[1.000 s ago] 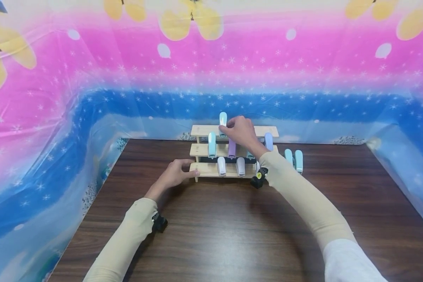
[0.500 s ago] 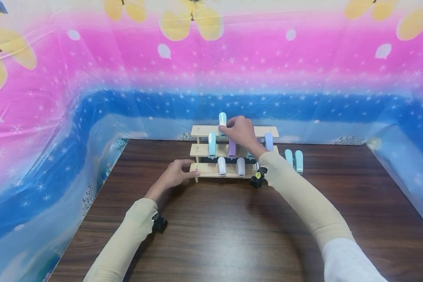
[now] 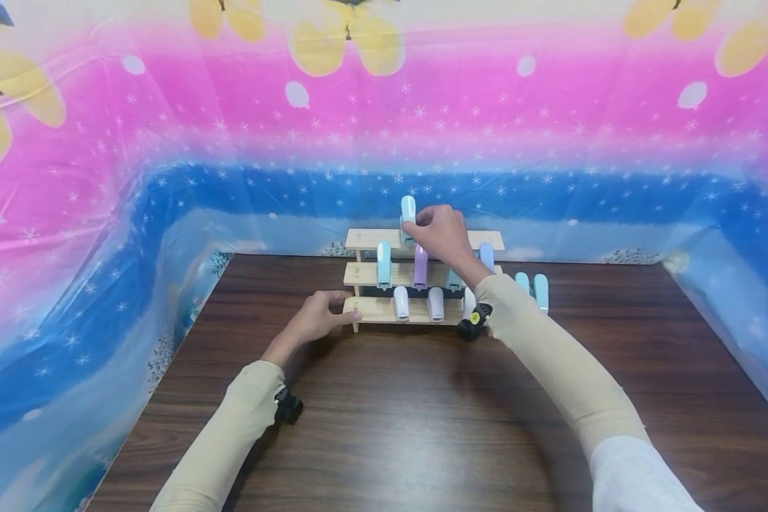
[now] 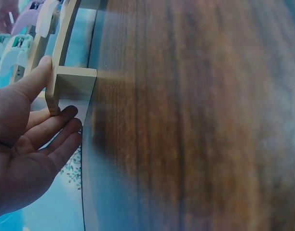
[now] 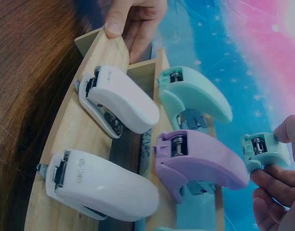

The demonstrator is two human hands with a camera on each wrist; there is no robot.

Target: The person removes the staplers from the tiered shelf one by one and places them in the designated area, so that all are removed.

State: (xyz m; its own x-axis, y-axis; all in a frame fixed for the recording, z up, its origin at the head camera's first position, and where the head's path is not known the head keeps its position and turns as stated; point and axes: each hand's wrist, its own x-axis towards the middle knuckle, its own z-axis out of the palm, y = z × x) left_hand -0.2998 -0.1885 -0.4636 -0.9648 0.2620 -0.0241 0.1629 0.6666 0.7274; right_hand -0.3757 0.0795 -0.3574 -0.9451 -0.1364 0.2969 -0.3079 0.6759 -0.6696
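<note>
A three-tier wooden rack (image 3: 372, 307) stands at the back of the table. My left hand (image 3: 318, 316) grips the left end of its lowest board, thumb on top and fingers beneath, as the left wrist view shows. My right hand (image 3: 444, 231) pinches a mint-green stapler (image 3: 408, 212) at the top board; whether it touches the board I cannot tell. On the middle board stand another mint stapler (image 3: 384, 264), a purple stapler (image 5: 200, 159) and a lavender-blue stapler (image 3: 486, 256), with one more partly behind my right wrist. White staplers (image 5: 121, 98) stand along the lowest board.
Two mint staplers (image 3: 540, 291) stand on the dark wooden table (image 3: 384, 427) just right of the rack. A patterned pink and blue cloth (image 3: 333, 185) hangs close behind the rack and along both sides.
The right hand and its mint stapler have risen slightly and shifted a little to the right within the last half second. The left hand keeps its hold on the rack.
</note>
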